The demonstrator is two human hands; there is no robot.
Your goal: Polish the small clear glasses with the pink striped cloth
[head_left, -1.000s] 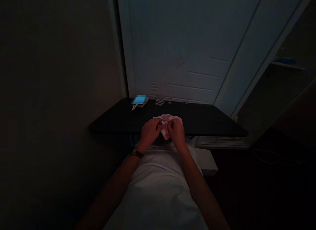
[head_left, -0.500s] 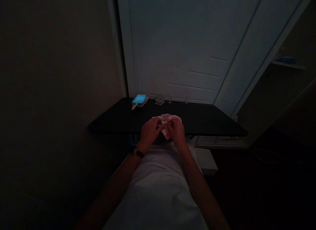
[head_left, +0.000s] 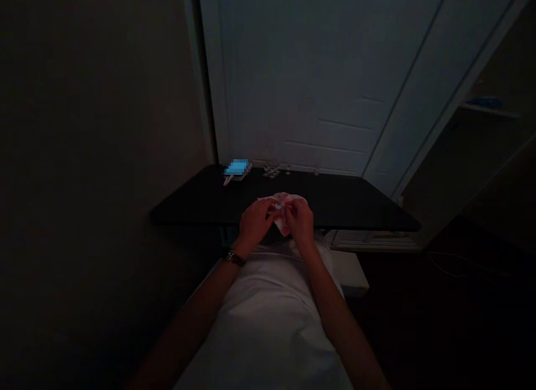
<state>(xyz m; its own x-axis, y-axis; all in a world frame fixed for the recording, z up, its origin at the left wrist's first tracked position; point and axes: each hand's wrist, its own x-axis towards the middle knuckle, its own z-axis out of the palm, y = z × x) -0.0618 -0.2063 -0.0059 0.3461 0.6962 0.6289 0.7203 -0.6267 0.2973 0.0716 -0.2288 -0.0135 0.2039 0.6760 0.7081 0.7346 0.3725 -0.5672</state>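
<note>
Both of my hands are together over the near edge of a black table (head_left: 343, 205). My left hand (head_left: 254, 225), with a watch on its wrist, and my right hand (head_left: 300, 223) are closed on a pale pink cloth (head_left: 288, 201) bunched between them. A small shiny object (head_left: 278, 207), perhaps a little glass, sits in the cloth between my fingertips; the dim light hides what it is. The cloth lies partly on the table in front of my fingers.
A blue-lit flat object (head_left: 237, 168) lies at the table's far left. Several small clear glasses (head_left: 272, 170) stand along the far edge. A white panelled door (head_left: 318, 88) rises behind the table, a dark wall stands to the left, and shelves (head_left: 486, 106) sit at right.
My hands have stayed in place, with only small finger movements working the cloth around the small object. Nothing else has moved.
</note>
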